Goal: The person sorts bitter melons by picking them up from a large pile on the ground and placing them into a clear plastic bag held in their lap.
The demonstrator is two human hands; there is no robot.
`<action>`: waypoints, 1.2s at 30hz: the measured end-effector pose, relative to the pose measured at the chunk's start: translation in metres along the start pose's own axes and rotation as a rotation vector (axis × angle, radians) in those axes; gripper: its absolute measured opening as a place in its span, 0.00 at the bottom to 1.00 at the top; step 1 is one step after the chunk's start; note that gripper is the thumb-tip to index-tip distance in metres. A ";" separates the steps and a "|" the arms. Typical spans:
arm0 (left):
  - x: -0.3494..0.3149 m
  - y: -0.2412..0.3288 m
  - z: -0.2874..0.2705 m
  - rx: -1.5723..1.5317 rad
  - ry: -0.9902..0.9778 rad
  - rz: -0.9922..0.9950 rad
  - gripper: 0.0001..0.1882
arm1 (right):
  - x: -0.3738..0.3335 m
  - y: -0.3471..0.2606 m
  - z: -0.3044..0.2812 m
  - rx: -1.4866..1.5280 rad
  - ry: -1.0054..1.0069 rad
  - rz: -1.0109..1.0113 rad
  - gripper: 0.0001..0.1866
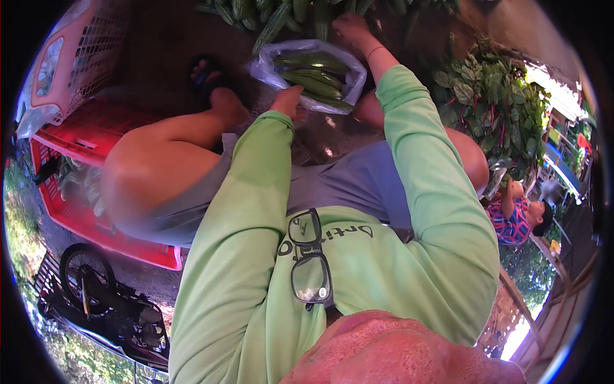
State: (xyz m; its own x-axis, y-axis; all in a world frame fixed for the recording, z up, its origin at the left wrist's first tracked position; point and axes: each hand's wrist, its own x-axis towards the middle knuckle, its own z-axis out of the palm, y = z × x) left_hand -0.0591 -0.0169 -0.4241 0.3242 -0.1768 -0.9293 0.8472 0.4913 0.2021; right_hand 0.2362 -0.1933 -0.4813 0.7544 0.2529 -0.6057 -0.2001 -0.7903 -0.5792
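A clear plastic bag (pixel 263 66) lies with its mouth wide on the ground between my legs. Inside it are several long green gourds (pixel 314 78), side by side. My left hand (pixel 289 102) is closed on the bag's near left rim. Beyond the bag, my right hand (pixel 353 29) is at the near edge of a pile of long green gourds (pixel 272 29). Its fingers are curled in among the gourd ends; whether one is in its grip I cannot make out.
Leafy greens with reddish stems (pixel 492 105) are heaped at the right, with another person (pixel 510 221) beyond them. Red crates (pixel 112 224) stand by my left leg, beside a pale pink crate (pixel 64 70). A motorcycle (pixel 109 307) is at the lower left.
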 end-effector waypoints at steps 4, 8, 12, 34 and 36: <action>0.006 0.011 0.046 0.051 -0.003 -0.030 0.29 | 0.021 0.049 -0.042 -0.328 0.340 -0.360 0.33; 0.002 -0.007 0.014 0.091 0.066 -0.023 0.32 | 0.011 -0.013 0.008 -0.314 0.161 -0.184 0.37; -0.003 0.000 0.015 0.170 0.053 -0.075 0.37 | -0.016 -0.045 0.021 -0.460 0.206 -0.271 0.40; 0.020 -0.006 -0.002 0.056 0.091 0.040 0.38 | -0.185 -0.067 -0.068 0.441 0.098 0.119 0.16; 0.013 -0.006 0.017 0.045 0.103 0.008 0.38 | -0.191 -0.024 -0.027 0.859 0.040 0.234 0.13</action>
State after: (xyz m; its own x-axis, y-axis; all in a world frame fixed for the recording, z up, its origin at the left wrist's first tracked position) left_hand -0.0531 -0.0368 -0.4325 0.2880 -0.0828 -0.9540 0.8633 0.4536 0.2213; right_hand 0.1136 -0.2376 -0.3374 0.6532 0.1052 -0.7498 -0.7395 -0.1241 -0.6617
